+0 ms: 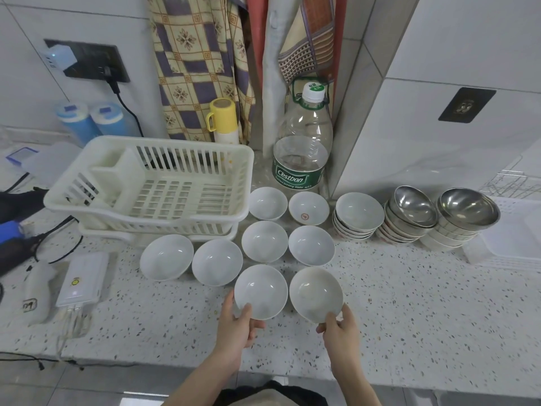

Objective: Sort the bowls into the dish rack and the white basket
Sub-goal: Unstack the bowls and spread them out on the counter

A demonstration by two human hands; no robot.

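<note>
Left hand point(234, 323) and right hand point(341, 332) each grip a plain white bowl point(260, 291).

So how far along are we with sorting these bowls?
Nothing looks sorted yet: the white dish rack holds no bowls. In hand: the left hand grips one white bowl, the right hand another. Left: six single white bowls and three stacks on the counter.

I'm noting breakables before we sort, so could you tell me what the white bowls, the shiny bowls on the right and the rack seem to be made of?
White bowls: probably glazed ceramic, with soft glossy highlights. Shiny bowls: likely stainless steel, with mirror-like grey reflections. Dish rack: apparently moulded plastic, matte cream slats.
</note>
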